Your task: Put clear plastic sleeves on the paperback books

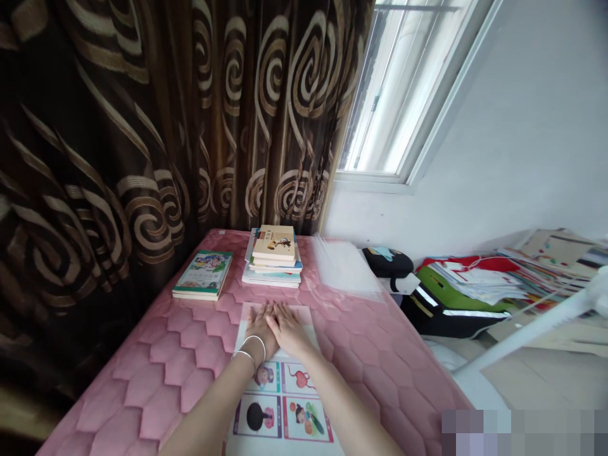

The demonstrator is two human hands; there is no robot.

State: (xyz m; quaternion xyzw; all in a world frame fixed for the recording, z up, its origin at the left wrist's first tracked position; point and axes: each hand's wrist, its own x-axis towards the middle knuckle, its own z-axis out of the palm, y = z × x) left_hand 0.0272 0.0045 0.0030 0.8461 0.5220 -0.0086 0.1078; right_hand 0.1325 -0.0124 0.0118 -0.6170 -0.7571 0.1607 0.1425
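My left hand point(261, 334), with a silver bangle point(255, 347) at its wrist, lies flat on the upper part of a picture sheet or open book point(259, 428). Beside it and partly over it rests my right hand point(288, 329), also flat, fingers stretched forward. Neither hand grips anything. Below the wrists the page shows framed cartoon pictures, among them a red heart-like figure and a child with a green leaf. My forearms cover parts of the page, and the hands hide its upper area. Whether it is a sheet or a book I cannot tell.
The page lies on a pink quilted mattress point(190, 373). A green-covered book point(203, 273) sits at the left, a book stack point(273, 256) farther back. Clear plastic covers point(344, 269) are at the right. Past the mattress edge stand a green and black box point(451, 304) and a white pole point(527, 332).
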